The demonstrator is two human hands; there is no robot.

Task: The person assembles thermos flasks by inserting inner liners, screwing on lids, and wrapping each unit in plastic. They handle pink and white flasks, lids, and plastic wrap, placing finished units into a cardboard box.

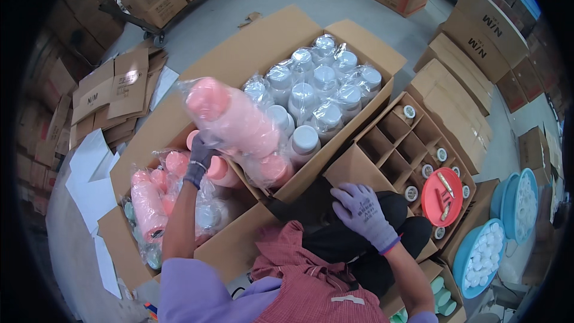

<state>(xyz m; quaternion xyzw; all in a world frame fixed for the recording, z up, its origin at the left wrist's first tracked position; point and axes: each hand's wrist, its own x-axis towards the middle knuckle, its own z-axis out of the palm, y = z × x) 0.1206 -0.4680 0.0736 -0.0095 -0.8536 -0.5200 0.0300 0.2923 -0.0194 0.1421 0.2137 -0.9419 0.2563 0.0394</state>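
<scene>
My left hand (201, 158), in a grey work glove, is closed on a pink bottle (236, 116) in a clear plastic bag. The bagged bottle is raised at a slant above the cartons, and it hides part of my fingers. Below that hand, a carton compartment holds several more pink bottles (147, 203), some in plastic. White-capped bottles (324, 78) in clear wrap fill the neighbouring compartment. My right hand (362, 212), also gloved, rests by my knee with its fingers loosely spread and nothing in them.
At right stands a divided carton (388, 127) with several lidded containers; a red dish (429, 206) with small items lies on it. Blue basins (463, 272) of white pieces sit beyond. Flattened cardboard (116, 87) lies at left, and stacked boxes (152, 0) stand on a trolley behind.
</scene>
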